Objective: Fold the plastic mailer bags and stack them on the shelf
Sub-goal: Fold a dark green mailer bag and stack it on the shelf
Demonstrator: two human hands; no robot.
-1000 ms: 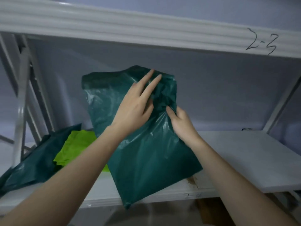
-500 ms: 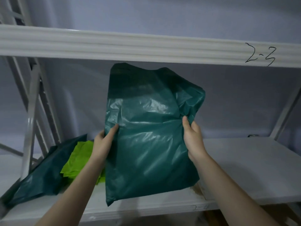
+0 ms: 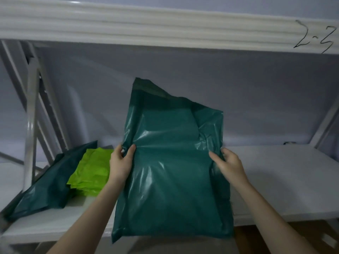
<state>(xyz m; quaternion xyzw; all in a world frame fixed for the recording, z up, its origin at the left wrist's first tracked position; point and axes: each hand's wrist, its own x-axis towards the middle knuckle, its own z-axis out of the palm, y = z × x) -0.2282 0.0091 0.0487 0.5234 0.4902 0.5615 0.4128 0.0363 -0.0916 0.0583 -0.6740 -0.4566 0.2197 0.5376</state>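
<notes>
I hold a dark green plastic mailer bag (image 3: 170, 173) upright in front of the white shelf board (image 3: 286, 180). My left hand (image 3: 121, 164) pinches its left edge at mid height. My right hand (image 3: 229, 165) grips the right edge at about the same height. The bag's top flap stands up and its right upper corner is crumpled. Its lower edge hangs over the shelf's front rim.
On the shelf's left lie a bright green stack of mailers (image 3: 89, 171) and another dark green mailer (image 3: 45, 187) leaning over them. White metal uprights (image 3: 31, 114) stand at the left. An upper shelf beam (image 3: 146, 28) marked "2-3" runs overhead.
The bag has come lower and been straightened. My left hand left the bag's upper face and took its left edge; both hands now hold the side edges.
</notes>
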